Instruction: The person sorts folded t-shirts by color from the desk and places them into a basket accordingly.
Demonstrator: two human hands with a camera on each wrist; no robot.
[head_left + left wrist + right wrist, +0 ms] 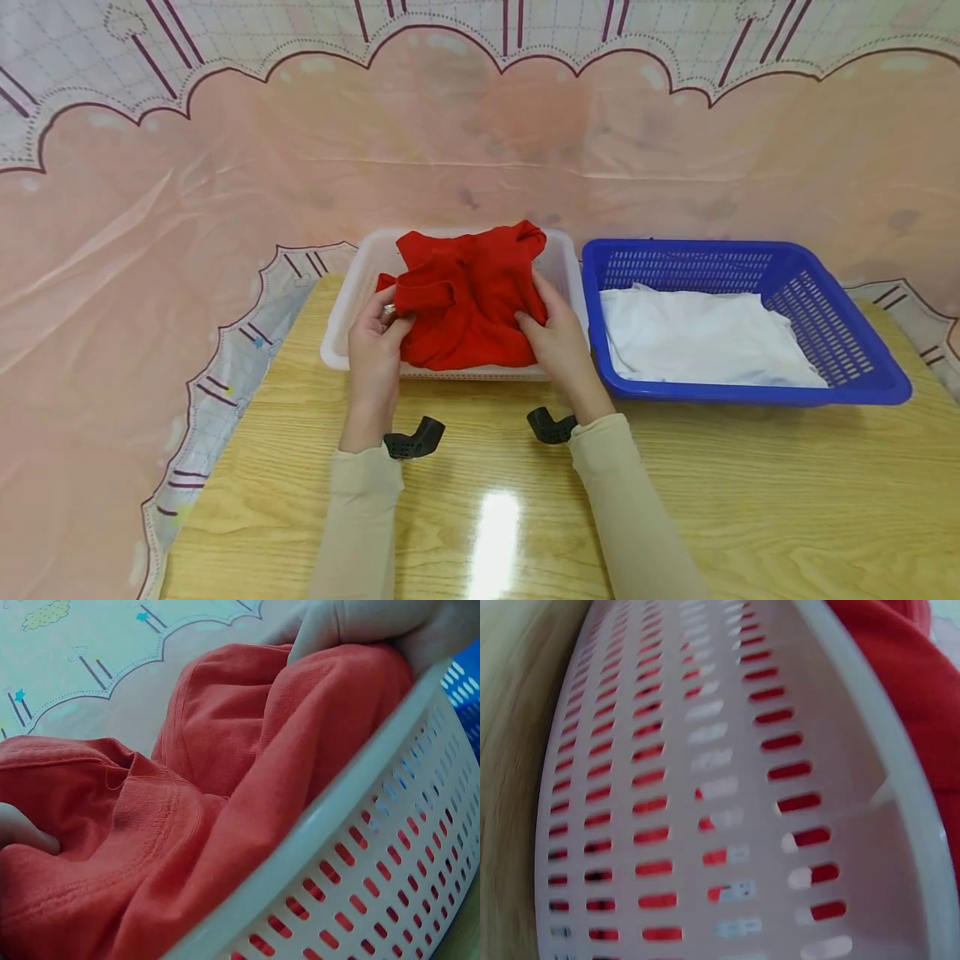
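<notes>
A red cloth garment (480,292) with stitched seams lies bunched over the white basket (341,333). My left hand (375,337) pinches its left side, thumb on top of a folded band. On the right side, my right hand (555,333) grips the cloth with the thumb over it and the other fingers mostly hidden beneath. The left wrist view shows the red fabric (247,750) draped inside the basket's rim, with a thumb (26,829) pressing it. Through the slots of the basket wall (667,787), the right wrist view shows more red, but no hand.
To the right stands a blue slotted basket (750,392) with white folded cloth (697,337) in it. Both baskets rest on a wooden table (480,483), against a pink and white patterned sheet (450,142). Black wrist mounts (416,439) sit at both cuffs.
</notes>
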